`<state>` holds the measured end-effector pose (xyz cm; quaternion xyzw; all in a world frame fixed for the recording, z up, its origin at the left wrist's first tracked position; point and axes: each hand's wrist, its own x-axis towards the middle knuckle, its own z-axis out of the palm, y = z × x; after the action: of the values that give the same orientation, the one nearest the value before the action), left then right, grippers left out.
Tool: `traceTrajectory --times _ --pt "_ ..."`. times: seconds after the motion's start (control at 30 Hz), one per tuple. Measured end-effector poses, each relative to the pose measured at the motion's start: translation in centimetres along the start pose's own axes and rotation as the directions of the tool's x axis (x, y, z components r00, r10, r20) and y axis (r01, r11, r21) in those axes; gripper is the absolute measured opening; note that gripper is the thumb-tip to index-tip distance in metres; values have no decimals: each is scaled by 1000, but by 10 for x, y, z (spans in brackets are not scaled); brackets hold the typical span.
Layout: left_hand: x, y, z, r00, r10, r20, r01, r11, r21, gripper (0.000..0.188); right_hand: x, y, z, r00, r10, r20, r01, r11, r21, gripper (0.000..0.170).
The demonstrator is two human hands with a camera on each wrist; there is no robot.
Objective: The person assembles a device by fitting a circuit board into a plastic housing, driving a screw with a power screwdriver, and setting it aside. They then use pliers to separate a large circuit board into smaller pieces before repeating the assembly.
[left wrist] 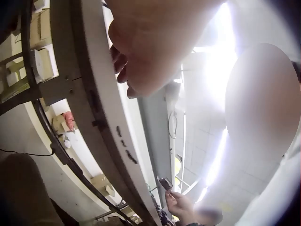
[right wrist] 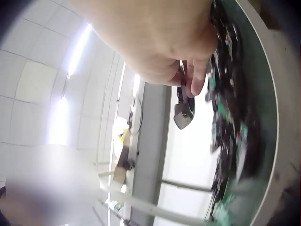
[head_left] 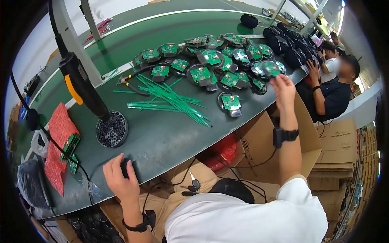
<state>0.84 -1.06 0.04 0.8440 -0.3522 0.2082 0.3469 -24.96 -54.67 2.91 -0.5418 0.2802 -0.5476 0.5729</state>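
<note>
The right hand (head_left: 285, 91) pinches a board assembly (head_left: 268, 69) between thumb and fingertips, above the right end of the pile; the left hand (head_left: 121, 178) holds nothing, fingers loosely bent by the bench's near edge.

A fingertip pinch could slip if the piece swings, and it might drop among the others or, drawn nearer, into the open cardboard box (head_left: 259, 154) below. A careless sweep of the left hand could tip the round dish (head_left: 127, 135) and scatter its small parts (head_left: 110, 128). Farther off, black cable loops in the pile (head_left: 211, 57) may snag on one another if a piece is pulled quickly.

As for materials, near left lies crinkled red bubble wrap (head_left: 60, 129); the dish's contents look dark and grainy. Beyond it, thin, flat green strips (head_left: 168, 97) criss-cross on the smooth, scuffed bench (head_left: 162, 143). Farther, flat green boards carry silvery blocks and coiled cables, and rounded black pouches (head_left: 283, 44) crowd the far right.
</note>
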Motion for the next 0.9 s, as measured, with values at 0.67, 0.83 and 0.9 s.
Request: traceTrajectory --times 0.67,0.83,0.9 --pt "2 1 -3 997 -52 -54 54 998 27 17 101 1 -29 879 -391 273 368 193 -910 34" --pt "-4 -3 -8 996 -71 -63 70 997 -10 21 -5 -6 56 933 -86 349 250 853 -458 14" --pt "-3 -5 -10 992 -92 -88 94 995 17 22 -93 -17 117 858 9 514 216 901 -376 9"
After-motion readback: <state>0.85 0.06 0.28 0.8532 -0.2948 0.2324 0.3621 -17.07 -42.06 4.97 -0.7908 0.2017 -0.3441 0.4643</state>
